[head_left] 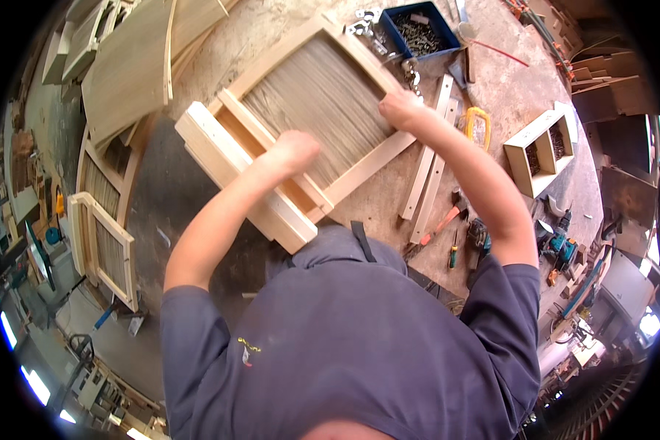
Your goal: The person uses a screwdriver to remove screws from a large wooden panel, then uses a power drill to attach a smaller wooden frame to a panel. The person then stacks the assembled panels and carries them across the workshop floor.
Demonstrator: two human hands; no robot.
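Observation:
A pale wooden frame [374, 165] with a grey-brown ribbed panel [319, 88] lies tilted on the workbench before me. A drawer-like wooden part [246, 172] with a thick front rail runs along its near left side, partly over the bench edge. My left hand [298, 150] is closed in a fist over the panel, beside the inner rail; whatever its fingers hold is hidden. My right hand [401, 110] is closed on the frame's right-hand rail, its fingertips hidden from this view.
A blue tray of screws [420, 33] stands beyond the frame, metal hardware [364, 22] beside it. To the right lie wooden strips [429, 161], a yellow tape roll [478, 126], a hammer [444, 224], a screwdriver [453, 253], a divided wooden box [539, 154] and a teal drill [561, 249]. Panels [128, 73] lean left.

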